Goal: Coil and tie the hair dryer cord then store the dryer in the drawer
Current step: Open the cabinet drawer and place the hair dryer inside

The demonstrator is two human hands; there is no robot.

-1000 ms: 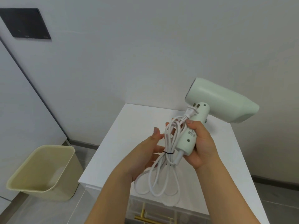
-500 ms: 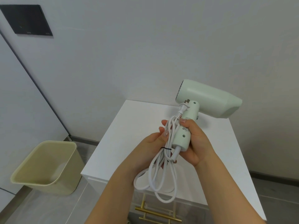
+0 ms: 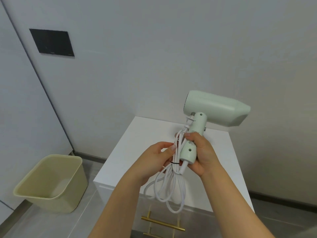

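Hardly moved: left hand [image 3: 154,160] still pinches the tied white cord [image 3: 169,186] by its black tie [image 3: 175,163] | right hand [image 3: 204,157] stays wrapped around the mint hair dryer [image 3: 216,109] handle | both above the white cabinet top [image 3: 147,134]

The white tabletop [image 3: 130,148] belongs to a cabinet pushed against the pale wall, with its far edge meeting that wall. Below its front edge is a drawer [image 3: 193,220] with a brass bar handle [image 3: 163,222]. To the cabinet's left, a beige bin [image 3: 51,182] stands upright on the grey tiled floor [image 3: 51,227], near the dark skirting.
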